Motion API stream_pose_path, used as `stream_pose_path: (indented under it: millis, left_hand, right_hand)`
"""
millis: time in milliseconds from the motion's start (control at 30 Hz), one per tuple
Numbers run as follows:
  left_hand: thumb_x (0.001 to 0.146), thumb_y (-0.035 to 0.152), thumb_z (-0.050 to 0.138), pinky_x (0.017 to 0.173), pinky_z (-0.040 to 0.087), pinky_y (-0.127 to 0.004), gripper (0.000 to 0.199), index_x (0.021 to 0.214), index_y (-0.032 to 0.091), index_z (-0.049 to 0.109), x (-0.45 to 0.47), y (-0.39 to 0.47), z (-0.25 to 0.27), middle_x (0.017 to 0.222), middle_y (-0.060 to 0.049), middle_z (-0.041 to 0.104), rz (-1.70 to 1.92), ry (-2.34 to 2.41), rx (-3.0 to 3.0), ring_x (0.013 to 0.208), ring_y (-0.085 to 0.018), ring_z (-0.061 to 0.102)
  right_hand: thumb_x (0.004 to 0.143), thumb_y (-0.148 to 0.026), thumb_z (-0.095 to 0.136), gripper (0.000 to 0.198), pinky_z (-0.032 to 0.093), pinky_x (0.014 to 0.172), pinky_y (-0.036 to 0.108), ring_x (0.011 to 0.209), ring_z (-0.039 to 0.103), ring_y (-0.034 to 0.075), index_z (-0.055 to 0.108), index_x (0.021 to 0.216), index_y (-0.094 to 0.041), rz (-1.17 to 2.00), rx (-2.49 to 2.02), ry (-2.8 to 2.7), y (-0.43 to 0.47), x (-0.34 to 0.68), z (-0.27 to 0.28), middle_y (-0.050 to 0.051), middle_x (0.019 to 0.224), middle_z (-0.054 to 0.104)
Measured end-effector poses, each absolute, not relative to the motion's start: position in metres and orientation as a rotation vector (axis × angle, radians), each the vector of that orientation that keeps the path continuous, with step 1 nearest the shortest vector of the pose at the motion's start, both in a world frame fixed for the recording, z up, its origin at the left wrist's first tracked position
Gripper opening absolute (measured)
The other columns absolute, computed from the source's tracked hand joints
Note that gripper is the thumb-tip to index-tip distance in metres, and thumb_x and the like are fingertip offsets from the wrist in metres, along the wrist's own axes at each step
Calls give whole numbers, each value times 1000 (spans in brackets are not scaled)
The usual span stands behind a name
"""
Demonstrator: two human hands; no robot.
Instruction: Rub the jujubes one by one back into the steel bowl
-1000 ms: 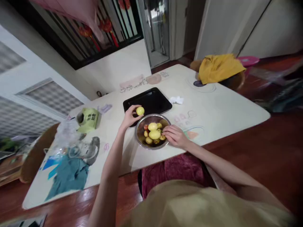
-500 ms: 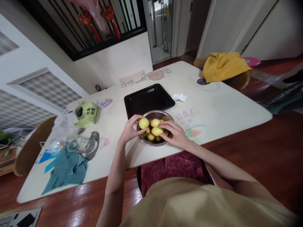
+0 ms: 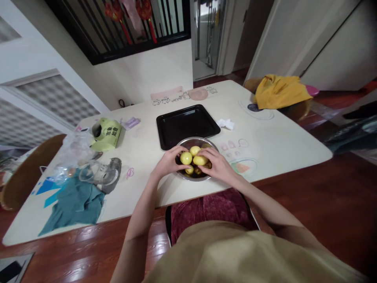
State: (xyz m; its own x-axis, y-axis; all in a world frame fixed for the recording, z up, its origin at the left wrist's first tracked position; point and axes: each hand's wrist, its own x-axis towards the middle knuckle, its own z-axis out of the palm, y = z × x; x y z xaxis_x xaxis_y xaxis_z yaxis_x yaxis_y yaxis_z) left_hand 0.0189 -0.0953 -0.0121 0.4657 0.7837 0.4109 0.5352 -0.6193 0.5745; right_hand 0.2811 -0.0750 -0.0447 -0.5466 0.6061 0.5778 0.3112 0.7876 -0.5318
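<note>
A round metal bowl (image 3: 216, 146) stands near the front edge of the table, with several smooth yellow fruits or vegetables inside; I cannot tell their exact kind. My left hand (image 3: 168, 162) is closed around a round yellow piece (image 3: 185, 158), thumb below and fingers above. Across from it, my right hand (image 3: 218, 165) grips an oval yellow piece (image 3: 200, 160) between thumb and fingers. Another yellow piece (image 3: 194, 151) lies just behind these two. Darker, brownish-yellow pieces sit lower in the bowl, partly hidden by my hands.
Behind the bowl lies a black baking tray (image 3: 188, 125), with a crumpled white tissue (image 3: 226, 124) beside it. At left are a green paper bag (image 3: 109, 134), a clear plastic jug (image 3: 96, 173) and a teal cloth (image 3: 75, 204). A yellow cloth (image 3: 279, 92) hangs over a chair at right.
My hands have drawn closer together over the bowl, bringing the two yellow pieces nearly side by side. The camera view has shifted slightly.
</note>
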Motion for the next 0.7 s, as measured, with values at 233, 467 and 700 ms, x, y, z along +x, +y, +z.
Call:
stream_pose_path:
  millis: [233, 467, 700]
  left_hand:
    - [79, 62, 90, 84, 62, -36, 65, 123, 20, 65, 25, -94, -21, 118, -11, 71, 920, 1059, 2353, 101, -24, 71]
    - [75, 67, 90, 74, 56, -31, 71, 123, 20, 65, 24, -94, -22, 110, -7, 69, 898, 1097, 2347, 80, -18, 61]
    - [76, 67, 89, 70, 54, -30, 69, 121, 21, 65, 21, -93, -20, 112, -9, 68, 910, 1108, 2312, 77, -17, 59]
  right_hand:
    - [94, -24, 72, 42, 60, 107, 57, 126, 67, 34, 65, 135, -27, 541, -659, -2224, -65, 296, -42, 12, 131, 70]
    - [96, -38, 76, 47, 60, 109, 57, 130, 67, 35, 64, 140, -28, 630, -670, -2193, -66, 299, -43, 12, 136, 69]
    - [96, -43, 77, 48, 61, 109, 56, 131, 68, 34, 64, 141, -29, 609, -650, -2182, -66, 303, -43, 12, 137, 70]
